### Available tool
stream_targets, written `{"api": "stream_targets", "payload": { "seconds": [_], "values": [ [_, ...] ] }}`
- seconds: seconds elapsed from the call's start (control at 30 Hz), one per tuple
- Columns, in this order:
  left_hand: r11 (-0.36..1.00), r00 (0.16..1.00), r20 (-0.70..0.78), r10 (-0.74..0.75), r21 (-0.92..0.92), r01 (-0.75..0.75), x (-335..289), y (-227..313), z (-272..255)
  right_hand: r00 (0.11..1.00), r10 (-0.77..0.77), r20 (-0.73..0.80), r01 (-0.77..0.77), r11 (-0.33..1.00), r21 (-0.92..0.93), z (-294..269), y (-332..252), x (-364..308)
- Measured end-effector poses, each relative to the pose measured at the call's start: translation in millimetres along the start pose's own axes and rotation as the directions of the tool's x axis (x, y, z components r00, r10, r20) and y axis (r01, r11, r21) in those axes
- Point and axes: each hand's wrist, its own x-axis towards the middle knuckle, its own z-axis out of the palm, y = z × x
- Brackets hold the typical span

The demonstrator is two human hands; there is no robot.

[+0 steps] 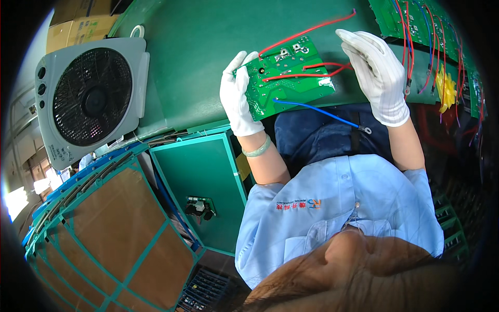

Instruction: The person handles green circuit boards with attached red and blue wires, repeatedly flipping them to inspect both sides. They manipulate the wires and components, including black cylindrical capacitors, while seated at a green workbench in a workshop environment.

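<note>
A green circuit board [296,93] is tilted up over the table edge, gripped at its left edge by my white-gloved left hand [239,96]. Red wires [304,76] and a blue wire [319,112] run from it; the blue one ends in a ring terminal [367,130]. Another red wire [312,34] reaches up to the right. My gloved right hand [377,75] hovers right of the board, fingers stretched out side by side. The red wires' far ends come up to its edge; whether they touch is unclear.
A grey box fan [93,99] stands on the green table [197,67] at the left. More wired boards [400,21] and a yellow bundle [446,88] lie at the right. Cardboard boxes [80,31] sit at the back left. A small board [200,207] rests on a green panel below.
</note>
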Motion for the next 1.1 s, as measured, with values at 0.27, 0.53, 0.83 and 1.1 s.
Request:
{"api": "stream_targets", "payload": {
  "seconds": [0.27, 0.53, 0.83, 1.1],
  "values": [
    [0.999, 0.998, -0.038, -0.041, -0.002, 0.041, 1.1, 5.9, 5.0, 0.987, 0.019, 0.161, -0.032, 0.997, 0.076, 16.7, -28.7, 32.7],
    [0.996, 1.000, -0.011, -0.015, -0.087, 0.014, -2.1, 5.2, 4.2, 0.938, -0.192, 0.288, 0.209, 0.978, -0.028, 20.9, -11.9, 26.0],
    [0.958, 0.959, 0.018, 0.282, -0.067, -0.280, -16.8, -11.0, 4.5, 0.866, -0.239, 0.440, 0.262, 0.965, 0.008, -8.1, -12.4, 5.4],
    [0.917, 0.909, 0.127, 0.397, -0.004, -0.400, -16.0, -20.5, -5.4, 0.905, -0.207, 0.372, 0.211, 0.977, 0.030, -10.1, -9.0, -11.3]
  ]
}}
